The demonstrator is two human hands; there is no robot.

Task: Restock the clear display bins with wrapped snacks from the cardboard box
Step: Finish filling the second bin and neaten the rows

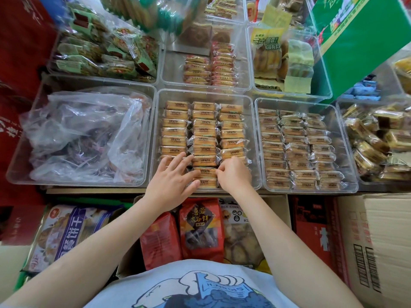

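The wrapped snacks (204, 138) are lying in three tidy columns inside the middle clear bin (155, 138), in the centre of the frame, and the last packets of the middle column (205, 175) are sitting at the bin's near edge, between the two hands. The left hand (172, 177) is resting flat with fingers spread wide over the near end of the left column, its fingertips (195, 172) touching the side of those middle packets. The right hand (233, 174) is curling its fingers, seemingly pinching the wrapper edge where the middle and right columns meet, though the exact packet it is gripping cannot be told. The step in hand looks like squaring up and seating the final rows, so this bin is appearing close to full. The next move is probably calling for a light nudge to align the front packets, then a reach to a cardboard box (375, 245) at the lower right of the frame; whether that is the supply box cannot be told. Just beside, to the right, another clear bin (355, 183) is holding similar packets in rows, while the bin to the left (13, 172) is holding loose crumpled plastic bags (84, 134). Red snack pouches (201, 225) are standing below the hands.
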